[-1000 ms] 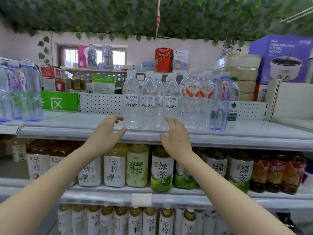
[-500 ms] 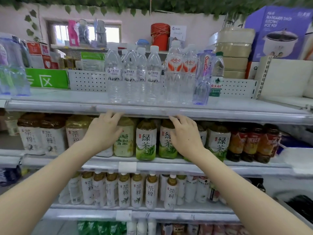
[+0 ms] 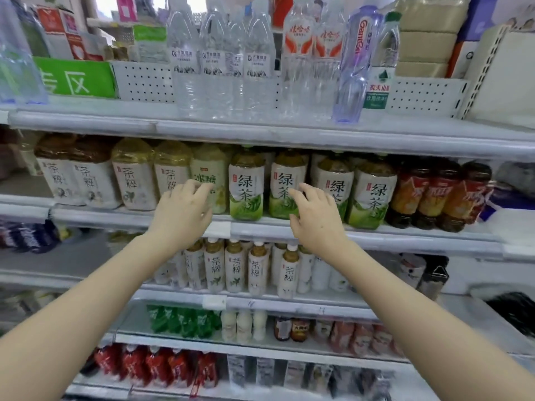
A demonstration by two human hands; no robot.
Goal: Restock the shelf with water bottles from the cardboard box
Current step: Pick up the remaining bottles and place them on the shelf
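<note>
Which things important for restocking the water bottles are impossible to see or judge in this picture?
- Cardboard box: nowhere in the head view, so its place and contents are unknown.
- Water bottles: caps cut off by the top edge; front bottles hide the row depth.
- Left hand and right hand: both empty, fingers spread; whether they touch the green tea bottles is unclear.

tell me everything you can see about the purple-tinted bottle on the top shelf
The purple-tinted bottle is a tall, clear plastic bottle with a lilac cast and a waisted body, narrowing in the middle. Red lettering runs vertically down its upper half. It stands upright near the front edge of the top shelf, to the right of the clear water bottles and just in front of a green-labelled bottle. Its cap is out of frame. Neither hand touches it.
</note>
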